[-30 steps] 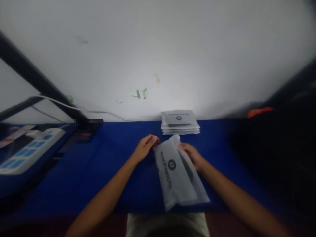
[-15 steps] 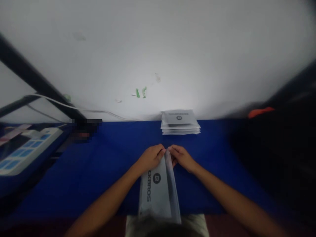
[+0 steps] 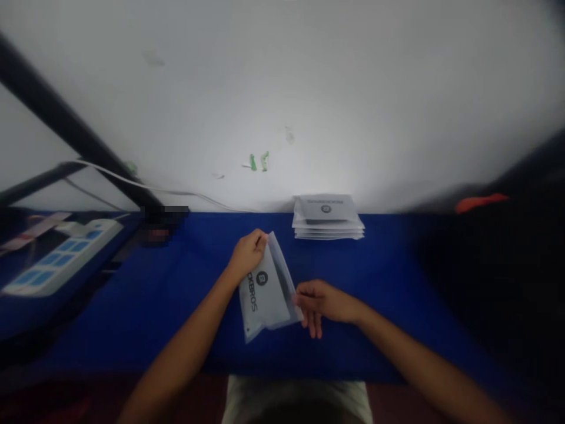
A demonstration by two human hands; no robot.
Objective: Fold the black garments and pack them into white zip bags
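Observation:
A frosted plastic bag (image 3: 270,294) with dark ROCKBROS lettering and a round logo is held tilted above the blue table. My left hand (image 3: 250,252) grips its upper end, fingers closed over the edge. At the lower right corner, my right hand (image 3: 324,301) pinches the clear edge strip between thumb and forefinger, its other fingers extended downward. Farther back, a stack of several similar bags (image 3: 326,217) lies against the wall, lettering upside down from here.
The blue table (image 3: 371,335) meets a white wall (image 3: 353,106) with green scraps on it. A power strip (image 3: 66,259) sits at left, and a white cable (image 3: 176,192) runs along the wall. Dark material with an orange piece (image 3: 481,202) is at right.
The bag has swung up and left with my left hand, tilting. My right hand has slid from the bag's top end down along the edge to its lower corner.

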